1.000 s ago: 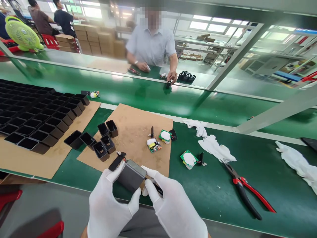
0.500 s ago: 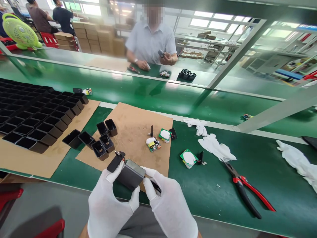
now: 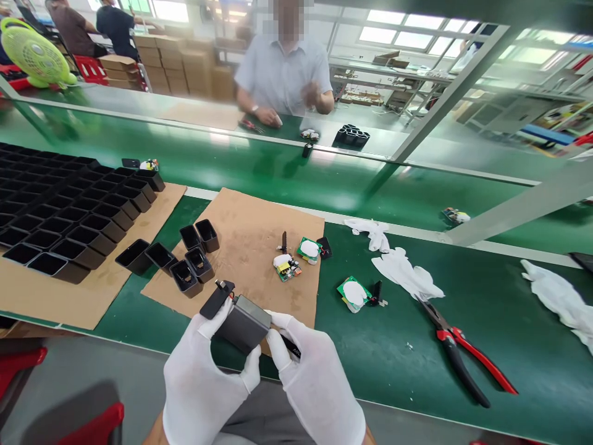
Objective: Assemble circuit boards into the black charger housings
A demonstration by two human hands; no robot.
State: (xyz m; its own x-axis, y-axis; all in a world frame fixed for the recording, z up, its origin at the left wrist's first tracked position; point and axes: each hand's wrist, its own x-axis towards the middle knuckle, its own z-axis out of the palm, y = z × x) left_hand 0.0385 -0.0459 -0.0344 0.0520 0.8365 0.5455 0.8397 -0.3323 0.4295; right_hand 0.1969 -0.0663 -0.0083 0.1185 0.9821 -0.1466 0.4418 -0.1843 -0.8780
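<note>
White-gloved, my left hand [image 3: 199, 377] grips a black adapter housing [image 3: 245, 322] low over the bench's near edge. A black plug cover [image 3: 217, 301] with metal prongs stands at the housing's left end, under my left fingers, with a bit of red wire showing beside it. My right hand [image 3: 315, 377], also gloved, closes on a slim black piece with white lettering [image 3: 291, 347] at the housing's right end. Its fingertips touch the housing. Most of that slim piece is hidden by the glove, so its kind is unclear.
Open black housings [image 3: 186, 277] stand beyond my left hand; many more fill cardboard at left [image 3: 60, 272]. Circuit boards [image 3: 287, 267] lie ahead, another [image 3: 354, 293] to the right. Red-black pliers [image 3: 456, 346] and white gloves [image 3: 407, 272] lie rightward. A co-worker [image 3: 285, 74] sits across the belt.
My hands and the housing stay almost still. Across from me, the co-worker's raised hand has moved, and a small black housing now stands on the belt. Boards on the belt have shifted left.
</note>
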